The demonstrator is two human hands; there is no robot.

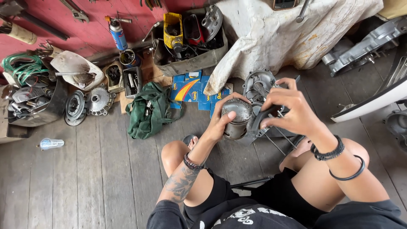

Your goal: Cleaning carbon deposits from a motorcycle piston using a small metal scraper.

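Observation:
I sit on a wooden floor, knees up. My left hand (221,123) grips a grey metal engine cylinder (237,118), thumb across its open top. My right hand (292,108) is closed on a dark tool handle (265,115) pressed against the cylinder's right side. Behind both hands lies a round metal engine casing (257,82) on the floor. Thin metal rods (277,142) run down beneath the cylinder toward my legs.
A green cloth bag (149,111) and blue cardboard boxes (188,89) lie ahead. A crate of parts (188,40), a spray can (118,34), small tins and round metal parts (99,101) line the red wall. A white tarp (280,34) covers something at right. A small plastic bottle (51,143) lies at left.

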